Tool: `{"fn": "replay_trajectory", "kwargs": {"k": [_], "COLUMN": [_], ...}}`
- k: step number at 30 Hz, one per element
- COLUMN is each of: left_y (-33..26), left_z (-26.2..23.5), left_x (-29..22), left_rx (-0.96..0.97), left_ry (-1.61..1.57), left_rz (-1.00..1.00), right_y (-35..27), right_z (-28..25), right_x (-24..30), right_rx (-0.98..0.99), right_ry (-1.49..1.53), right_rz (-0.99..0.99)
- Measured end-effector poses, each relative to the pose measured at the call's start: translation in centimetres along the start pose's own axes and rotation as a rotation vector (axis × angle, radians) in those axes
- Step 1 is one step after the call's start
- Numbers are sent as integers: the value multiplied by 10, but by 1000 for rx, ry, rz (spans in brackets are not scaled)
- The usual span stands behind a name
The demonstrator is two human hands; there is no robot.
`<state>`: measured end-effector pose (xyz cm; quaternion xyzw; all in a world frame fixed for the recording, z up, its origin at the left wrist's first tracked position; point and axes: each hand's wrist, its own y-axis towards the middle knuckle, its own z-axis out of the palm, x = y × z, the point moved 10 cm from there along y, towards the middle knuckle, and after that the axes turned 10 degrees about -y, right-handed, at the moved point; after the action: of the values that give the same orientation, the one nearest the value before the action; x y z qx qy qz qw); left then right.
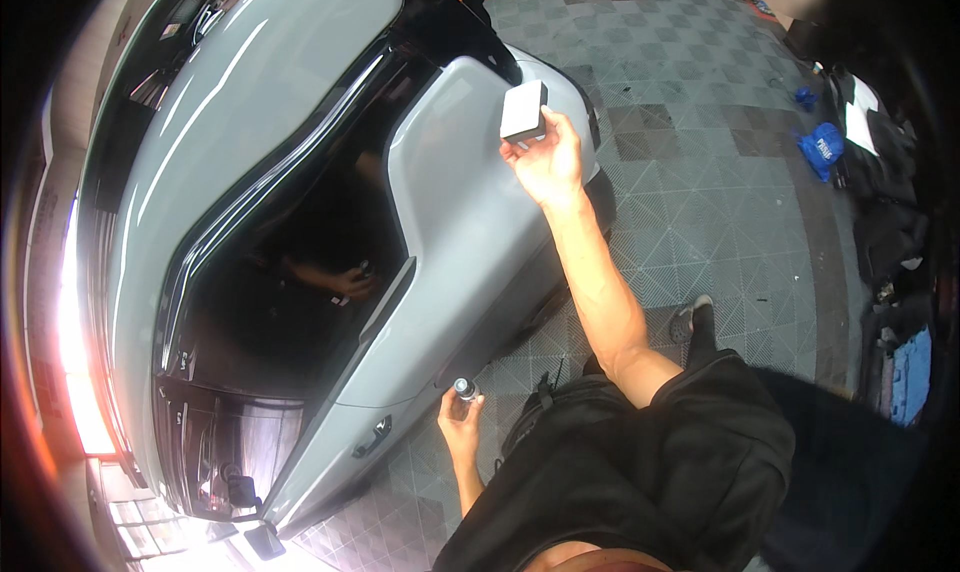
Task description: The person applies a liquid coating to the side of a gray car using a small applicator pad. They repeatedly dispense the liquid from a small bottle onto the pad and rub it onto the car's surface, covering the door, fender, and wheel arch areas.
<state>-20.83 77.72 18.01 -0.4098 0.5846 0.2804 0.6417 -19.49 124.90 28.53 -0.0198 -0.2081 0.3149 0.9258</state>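
Note:
My right hand (552, 164) is stretched far out, its fingers closed round a rectangular applicator block (523, 112) with a white face and dark sides. The block is raised over the end of the grey car's side panel (460, 122); whether it touches the paint I cannot tell. Lower down, beside the car door, my left hand (460, 430) grips a small clear bottle (466, 390) with a dark neck, held upright. Dark side glass (290, 242) lies left of both hands and reflects a hand.
A door handle (375, 435) and a side mirror (265, 540) stick out at the near end of the car. Grey tiles (700, 192) cover the floor. Dark bags, cloths and a blue cap (822, 150) line the right side. Parts of other people show at the far edge.

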Motion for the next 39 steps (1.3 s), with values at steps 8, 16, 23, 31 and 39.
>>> {"fn": "replay_trajectory", "kwargs": {"k": [8, 16, 23, 31, 39], "left_y": [13, 7, 0, 6, 8], "left_z": [14, 8, -9, -23, -36], "left_x": [-2, 13, 22, 15, 20], "left_rx": [-8, -53, -81, -99, -90], "left_ry": [43, 12, 72, 57, 60], "left_rz": [5, -42, -82, -70, -61], "right_y": [20, 18, -21, -52, -53], "right_z": [8, 66, 103, 110, 126], "right_x": [32, 34, 8, -27, -17], "right_rx": [-98, -133, -21, 136, 162], "right_ry": [-700, -1267, -1393, -1505, -1675], "right_rz": [-342, -876, -1185, -1197, -1301]}}
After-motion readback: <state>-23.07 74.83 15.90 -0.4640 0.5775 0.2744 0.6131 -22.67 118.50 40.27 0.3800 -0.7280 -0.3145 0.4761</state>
